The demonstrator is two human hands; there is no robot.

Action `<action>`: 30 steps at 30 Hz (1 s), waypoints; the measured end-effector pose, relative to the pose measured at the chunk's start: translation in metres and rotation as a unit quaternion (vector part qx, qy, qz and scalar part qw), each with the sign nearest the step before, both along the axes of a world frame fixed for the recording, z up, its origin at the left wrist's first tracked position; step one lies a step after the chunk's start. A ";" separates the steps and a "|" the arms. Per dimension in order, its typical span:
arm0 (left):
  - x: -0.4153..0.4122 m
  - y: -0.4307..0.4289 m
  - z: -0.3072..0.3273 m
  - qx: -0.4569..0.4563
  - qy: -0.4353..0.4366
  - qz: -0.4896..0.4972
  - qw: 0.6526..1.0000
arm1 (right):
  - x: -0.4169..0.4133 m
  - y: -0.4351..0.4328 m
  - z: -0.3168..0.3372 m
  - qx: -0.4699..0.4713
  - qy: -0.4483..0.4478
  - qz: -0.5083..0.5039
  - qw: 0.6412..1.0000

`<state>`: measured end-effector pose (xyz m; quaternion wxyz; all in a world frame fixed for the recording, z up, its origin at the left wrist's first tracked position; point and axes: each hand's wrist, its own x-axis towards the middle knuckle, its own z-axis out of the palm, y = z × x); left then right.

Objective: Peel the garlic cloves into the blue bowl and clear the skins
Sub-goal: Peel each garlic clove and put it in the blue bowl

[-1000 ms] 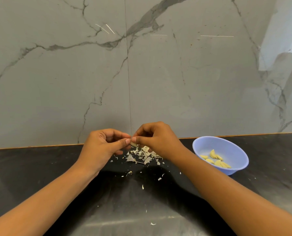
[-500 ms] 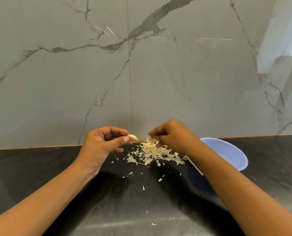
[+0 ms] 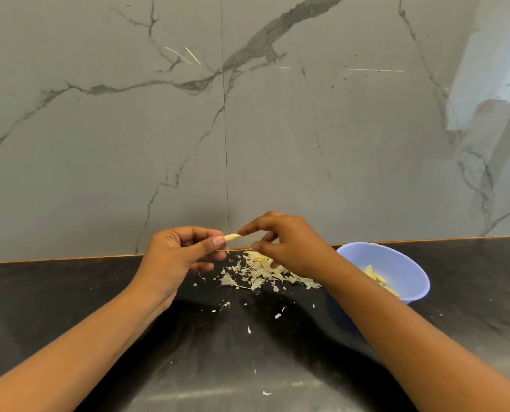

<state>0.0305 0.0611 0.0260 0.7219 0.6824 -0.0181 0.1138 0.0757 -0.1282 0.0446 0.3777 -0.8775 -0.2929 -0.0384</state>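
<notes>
Garlic clove [image 3: 232, 237] in left grip [image 3: 176, 257]

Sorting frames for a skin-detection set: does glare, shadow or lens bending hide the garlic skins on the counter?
Head view: the garlic skins stand pale and fairly sharp on the dark counter; a dull sheen streaks only the counter's near part; the right hand covers the pile's far side; a bright patch sits on the marble wall, upper right; the wide lens slightly bows the counter's back edge.

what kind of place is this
Probably a kitchen: dark countertop against a marble-look wall, a blue bowl of peeled cloves, and the left hand holding a garlic clove near a pile of skins.
</notes>
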 end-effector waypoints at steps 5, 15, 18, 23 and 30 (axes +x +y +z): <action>0.001 -0.002 -0.004 0.034 0.011 -0.009 0.999 | -0.005 0.012 -0.008 0.108 -0.017 0.026 0.994; -0.007 0.008 0.014 0.406 -0.027 -0.044 0.912 | -0.006 -0.010 0.000 0.205 0.169 -0.009 0.964; -0.012 0.002 0.019 0.418 -0.012 -0.032 0.908 | -0.011 -0.022 0.010 0.202 0.196 -0.016 0.959; -0.024 -0.020 0.025 0.317 -0.040 0.035 0.947 | -0.028 -0.056 0.030 0.220 0.185 -0.033 0.957; -0.014 -0.087 0.028 0.314 -0.106 -0.003 0.943 | -0.038 -0.128 0.047 0.162 0.130 -0.109 0.972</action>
